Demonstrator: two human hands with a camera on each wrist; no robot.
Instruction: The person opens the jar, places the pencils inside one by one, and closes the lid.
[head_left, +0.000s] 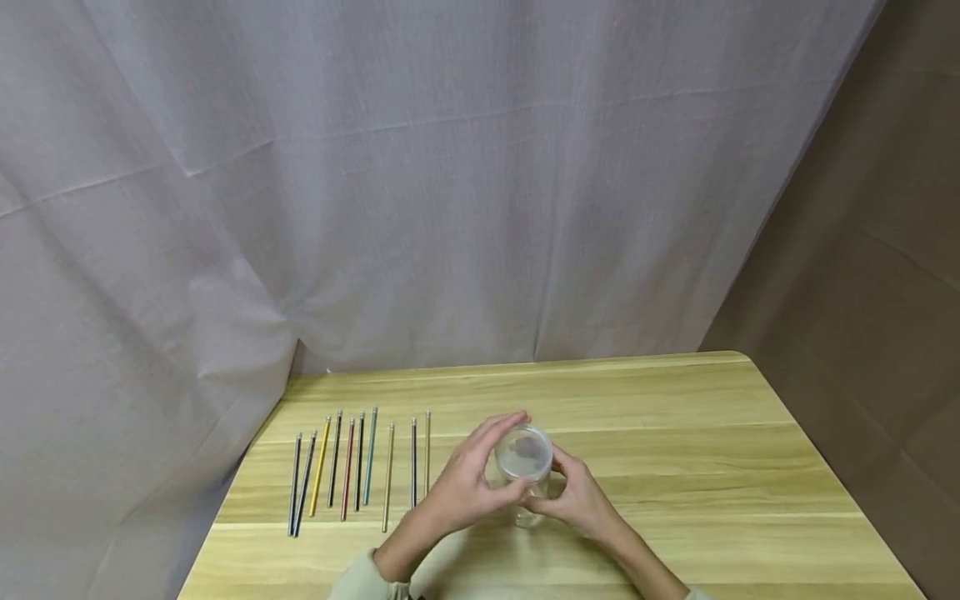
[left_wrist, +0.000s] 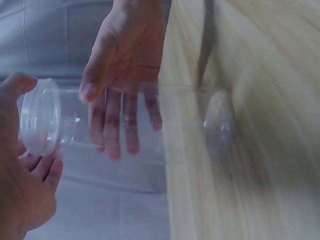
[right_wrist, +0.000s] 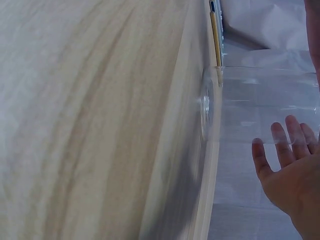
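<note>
A tall clear plastic jar [head_left: 528,518] stands upright on the wooden table, its round lid [head_left: 523,452] on top. In the head view my left hand [head_left: 468,479] holds the lid from the left, thumb at the near edge and fingers at the far edge. My right hand [head_left: 583,502] holds the jar's side below the lid, from the right. Through the see-through wall, the left wrist view shows the right hand's fingers [left_wrist: 114,122] spread along the jar. The jar's base [right_wrist: 206,105] rests on the tabletop in the right wrist view.
Several pencils, among them a yellow pencil [head_left: 319,467] and a red pencil [head_left: 348,471], lie side by side at the left of the wooden table [head_left: 712,450]. Behind the table hangs a grey curtain [head_left: 450,208]; a brown cloth [head_left: 862,292] hangs at the right.
</note>
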